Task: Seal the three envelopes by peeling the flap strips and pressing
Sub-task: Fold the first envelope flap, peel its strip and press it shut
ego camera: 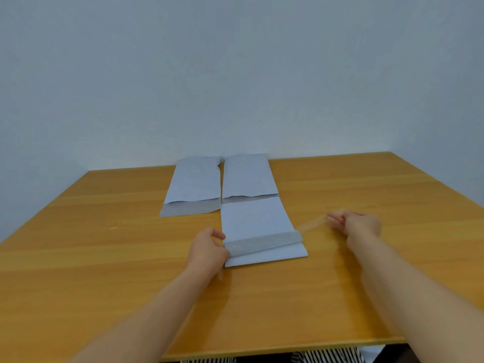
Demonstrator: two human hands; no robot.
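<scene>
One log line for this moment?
step: peeling strip | near envelope | left hand holds flap | right hand pulls | two envelopes unsealed

Three white rectangular paper envelopes (194,183) (248,176) (258,226), one clear peeled strip (313,224), one wooden table (104,258), two bare hands (209,248) (358,222)

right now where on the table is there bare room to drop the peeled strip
Bare wood lies right of the right hand toward the table edge, left of the far-left envelope, and along the near edge between the forearms. The middle is crowded: the near envelope, the far-right envelope, the left hand and the clear strip.
</scene>
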